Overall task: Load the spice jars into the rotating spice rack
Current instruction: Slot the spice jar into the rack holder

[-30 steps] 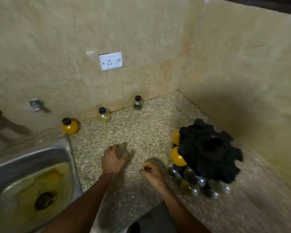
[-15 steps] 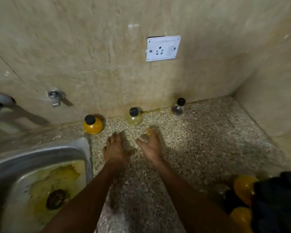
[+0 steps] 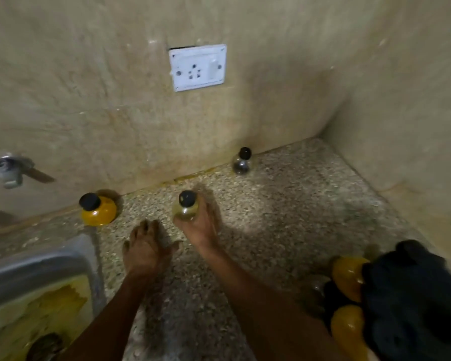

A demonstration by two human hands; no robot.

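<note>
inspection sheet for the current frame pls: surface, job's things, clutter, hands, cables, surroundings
Surface: speckled stone counter, running into a wall corner.
Job's things: pale jar in the right hand; yellow jar and dark jar standing by the back wall, apart from each other; black spice rack at lower right with yellow-filled jars in its near slots.
Clutter: nothing seen.
Hands: right hand grips the pale jar from below and beside; left hand lies flat on the counter, fingers straight, holding nothing.
Cables: nothing seen.
Surroundings: white wall socket, nothing plugged in; steel sink at left, stained yellow inside; wall tap above it.
</note>
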